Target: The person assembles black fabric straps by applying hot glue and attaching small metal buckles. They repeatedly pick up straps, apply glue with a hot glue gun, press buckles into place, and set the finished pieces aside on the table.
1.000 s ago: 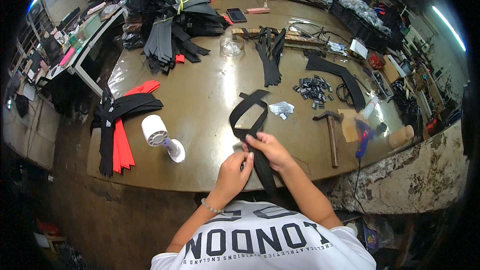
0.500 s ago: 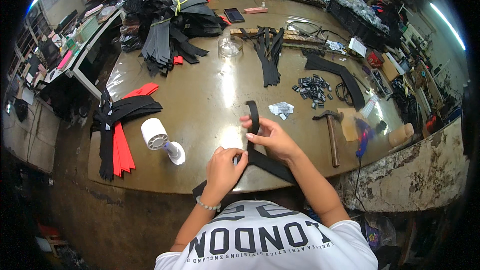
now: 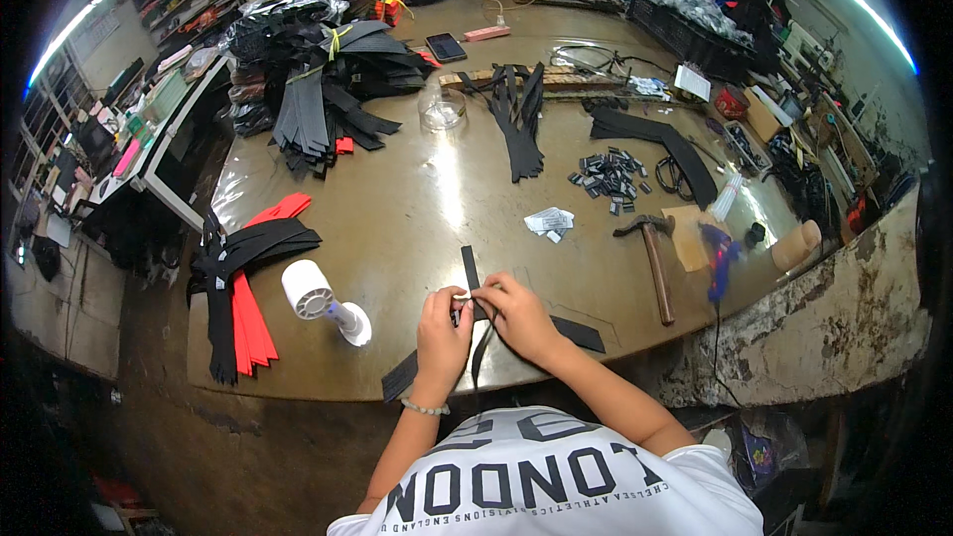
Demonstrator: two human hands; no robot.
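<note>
Close to the table's front edge, a black strap (image 3: 469,264) passes through both of my hands, one flat end pointing away from me. A narrow black tail (image 3: 480,359) hangs down between the hands toward me. My left hand (image 3: 444,333) pinches the strap, and my right hand (image 3: 518,320) grips it right beside, fingertips nearly touching. Wider black strap pieces (image 3: 579,334) show to the right under my right wrist and to the left under my left wrist. The exact spot between the fingertips is too small and covered to make out.
Left stands a white handheld fan (image 3: 308,290), beyond it black and red straps (image 3: 253,313). Right lie a hammer (image 3: 657,273), a blue glue gun (image 3: 719,268), small black buckles (image 3: 611,177) and white labels (image 3: 549,223). A strap pile (image 3: 347,69) fills the far left; another person sits at the far end.
Both hands have come together and lower. The right hand has moved down and left, from the raised strap to beside the left hand. The strap's raised end now lies flatter, with a tail toward me.
</note>
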